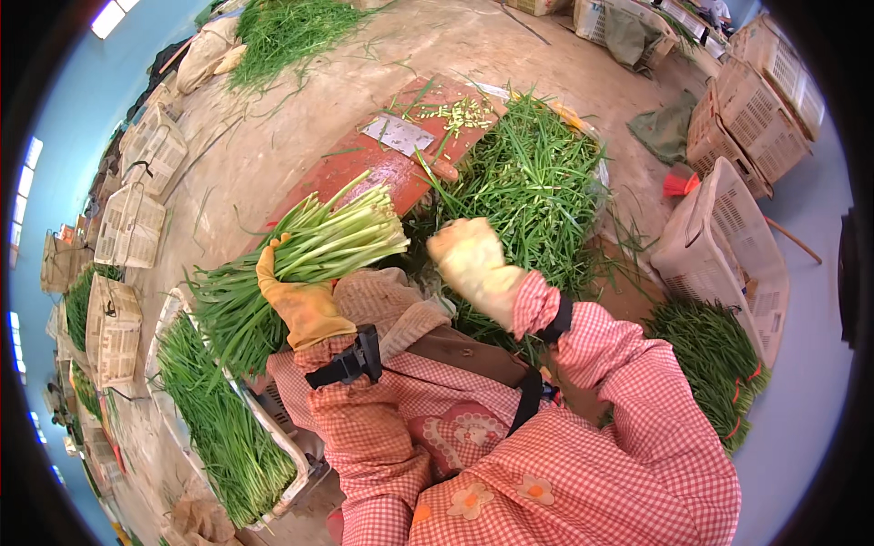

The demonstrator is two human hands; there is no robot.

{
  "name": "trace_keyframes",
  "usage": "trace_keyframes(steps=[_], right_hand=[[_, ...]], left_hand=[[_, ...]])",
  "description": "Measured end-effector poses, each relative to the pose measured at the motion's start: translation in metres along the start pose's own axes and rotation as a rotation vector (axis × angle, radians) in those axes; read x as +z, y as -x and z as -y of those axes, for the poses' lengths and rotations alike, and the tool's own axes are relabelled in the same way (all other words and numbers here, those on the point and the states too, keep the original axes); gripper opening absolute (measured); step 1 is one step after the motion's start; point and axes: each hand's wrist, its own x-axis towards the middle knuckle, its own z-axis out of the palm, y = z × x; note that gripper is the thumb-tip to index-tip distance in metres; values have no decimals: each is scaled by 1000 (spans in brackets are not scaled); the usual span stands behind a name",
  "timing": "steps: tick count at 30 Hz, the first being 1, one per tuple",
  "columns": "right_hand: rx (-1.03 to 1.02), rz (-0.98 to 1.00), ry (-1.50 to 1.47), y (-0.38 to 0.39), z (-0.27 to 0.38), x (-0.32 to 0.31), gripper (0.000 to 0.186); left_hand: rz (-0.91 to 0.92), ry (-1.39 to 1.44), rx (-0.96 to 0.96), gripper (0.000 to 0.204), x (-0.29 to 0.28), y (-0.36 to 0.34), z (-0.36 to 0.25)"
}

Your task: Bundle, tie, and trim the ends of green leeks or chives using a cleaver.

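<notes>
Plainly, the hands were apart. The left hand point(296, 296), in an orange glove, was clamped around a green bundle point(341, 238); the right hand point(473, 268), gloved in pale yellow, was blurred and looked curled, just right of the stalk ends, and whether it held anything I could not tell.

The bundle lay left of the right hand, at the near end of a red board point(332, 173). On the board's far part were a knife point(401, 134) and pale cut bits point(466, 115).

Near left, a white crate point(293, 448) was full of green stalks point(218, 423). Right of the board spread a loose green heap point(537, 173). Farther right a pale crate point(728, 241) stood tilted, with tied greens point(706, 355) near it and stacked crates point(756, 100) beyond.

The bundle's long axis ran left to right, its pale ends pointing right and slightly far, its leafy tips drooping left and near toward the white crate.
</notes>
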Motion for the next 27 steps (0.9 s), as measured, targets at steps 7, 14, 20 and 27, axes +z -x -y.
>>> trace_keyframes(steps=[7,14,20,27], right_hand=[[545,188,-1290,29,-32,-49,25],[83,-500,-1422,11,26,-108,36],[-232,-270,-253,-17,-2,-50,23],[91,-110,-73,30,-64,-57,22]], left_hand=[[-41,24,22,19,3,-3,-7],[114,3,15,21,16,14,5],[201,42,114,17,17,25,4],[236,135,91,21,4,25,-11]])
